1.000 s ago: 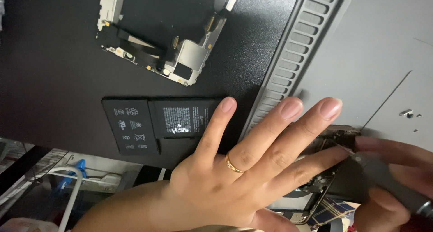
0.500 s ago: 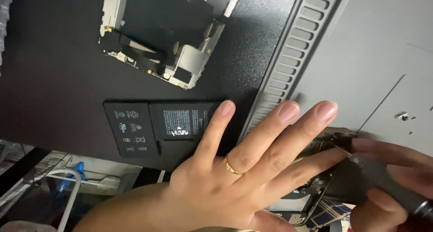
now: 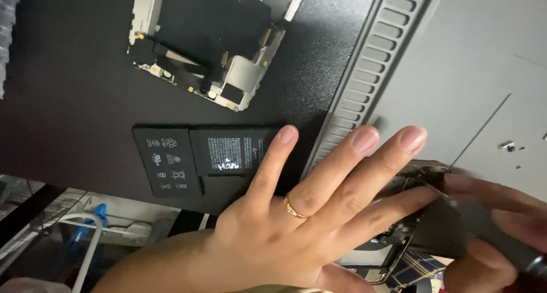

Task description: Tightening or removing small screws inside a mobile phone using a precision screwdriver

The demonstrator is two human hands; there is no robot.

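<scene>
Under left hand (image 3: 296,230): opened dark phone (image 3: 419,219)

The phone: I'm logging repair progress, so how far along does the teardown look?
Done: the battery and screen frame lie out on the black mat. In hand: the left hand steadies the phone body while the right hand works a tool there. Left: parts inside it.

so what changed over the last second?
Very little. The whole view drifts slightly, camera motion rather than parts moving. The left hand stays spread flat over the opened phone body; the right hand keeps its dark-handled tool at the phone. The black L-shaped battery and detached metal-framed screen assembly lie unmoved.
</scene>
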